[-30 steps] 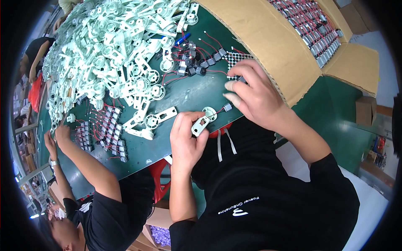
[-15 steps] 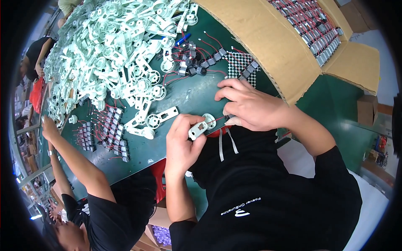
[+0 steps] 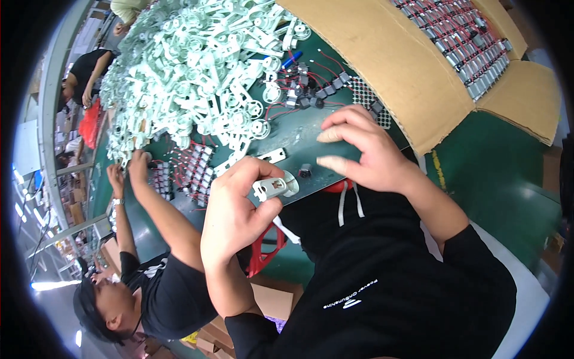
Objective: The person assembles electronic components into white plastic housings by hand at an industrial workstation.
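My left hand point(image 3: 233, 206) is closed round a pale mint-green plastic housing point(image 3: 275, 187), a slotted arm with a round cup at one end. To its right, my right hand point(image 3: 372, 149) is open with thumb and fingers spread, holding nothing. Between the two hands, by the table's near edge, is a small dark motor-like part point(image 3: 305, 171), apart from the right fingertips. Whether a wire joins it to the housing I cannot tell. Another pale housing point(image 3: 272, 156) lies on the table beyond my left hand.
A large heap of pale housings point(image 3: 197, 66) covers the far left. Loose small motors with red wires point(image 3: 308, 93) lie by a blue pen point(image 3: 292, 60). At right stands an open cardboard box point(image 3: 418, 78) holding rows of motors. A co-worker's arm point(image 3: 164, 209) reaches over at left, near more motors point(image 3: 194, 170).
My right hand has let go of the small dark part and opened, with its fingers spread. My left hand still holds the housing, now tilted differently. The whole view has shifted.
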Tool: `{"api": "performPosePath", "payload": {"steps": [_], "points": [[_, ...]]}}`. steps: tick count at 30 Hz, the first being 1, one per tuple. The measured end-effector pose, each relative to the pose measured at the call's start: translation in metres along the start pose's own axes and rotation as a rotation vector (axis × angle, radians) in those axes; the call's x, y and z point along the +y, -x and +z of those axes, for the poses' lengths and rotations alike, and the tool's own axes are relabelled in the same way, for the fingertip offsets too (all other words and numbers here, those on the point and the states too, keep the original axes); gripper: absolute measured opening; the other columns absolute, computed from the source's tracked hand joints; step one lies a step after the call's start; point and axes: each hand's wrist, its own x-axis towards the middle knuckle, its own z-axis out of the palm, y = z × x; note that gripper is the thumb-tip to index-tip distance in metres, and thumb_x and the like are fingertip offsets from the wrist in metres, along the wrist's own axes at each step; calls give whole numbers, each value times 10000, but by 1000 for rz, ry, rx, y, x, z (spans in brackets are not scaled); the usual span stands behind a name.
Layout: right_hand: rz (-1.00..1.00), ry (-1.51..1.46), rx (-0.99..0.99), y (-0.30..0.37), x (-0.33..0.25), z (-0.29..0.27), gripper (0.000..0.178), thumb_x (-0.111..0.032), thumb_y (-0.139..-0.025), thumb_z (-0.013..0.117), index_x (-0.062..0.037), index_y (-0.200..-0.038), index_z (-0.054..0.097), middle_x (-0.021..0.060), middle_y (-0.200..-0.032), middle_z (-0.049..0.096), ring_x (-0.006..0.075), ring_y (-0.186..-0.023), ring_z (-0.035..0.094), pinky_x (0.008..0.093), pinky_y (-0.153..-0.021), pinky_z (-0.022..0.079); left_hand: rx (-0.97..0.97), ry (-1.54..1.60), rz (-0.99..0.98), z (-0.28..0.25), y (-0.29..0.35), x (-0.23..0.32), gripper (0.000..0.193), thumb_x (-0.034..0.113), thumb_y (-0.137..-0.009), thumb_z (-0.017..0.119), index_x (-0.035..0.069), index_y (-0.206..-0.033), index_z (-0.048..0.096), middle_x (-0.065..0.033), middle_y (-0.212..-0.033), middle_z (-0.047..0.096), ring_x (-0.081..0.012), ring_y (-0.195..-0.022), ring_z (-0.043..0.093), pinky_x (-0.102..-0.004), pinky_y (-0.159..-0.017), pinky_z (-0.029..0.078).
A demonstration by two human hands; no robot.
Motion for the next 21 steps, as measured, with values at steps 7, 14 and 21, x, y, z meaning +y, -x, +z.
{"api": "performPosePath", "payload": {"steps": [7, 14, 21], "points": [[-119, 10, 201, 21, -16, 43, 543, -228, -816, 954, -15, -1251, 708, 163, -1328, 627, 415, -1323, 572, 529, -1104, 501, 35, -188, -79, -24, -13, 41, 261, -2, -760, 721, -24, -1020, 711, -167, -946, 742, -339, -870, 745, -392, -823, 589], [-162, 14, 397, 9, -17, 55, 628, -198, -744, 1007, -13, -1255, 692, 190, -1364, 612, 437, -1320, 582, 534, -1088, 523, 69, -282, -137, -24, -21, 75, 266, 10, -752, 688, -48, -1008, 734, -128, -878, 766, -206, -812, 715, -319, -785, 560], [-127, 65, 622, 2, -28, 88, 542, -315, -856, 945, -25, -1223, 672, 199, -1422, 587, 453, -1383, 560, 549, -1140, 478, 294, -285, -405, -19, -31, 95, 234, 106, -889, 759, -53, -1061, 749, -61, -685, 704, -90, -613, 638, -271, -604, 505]]}}
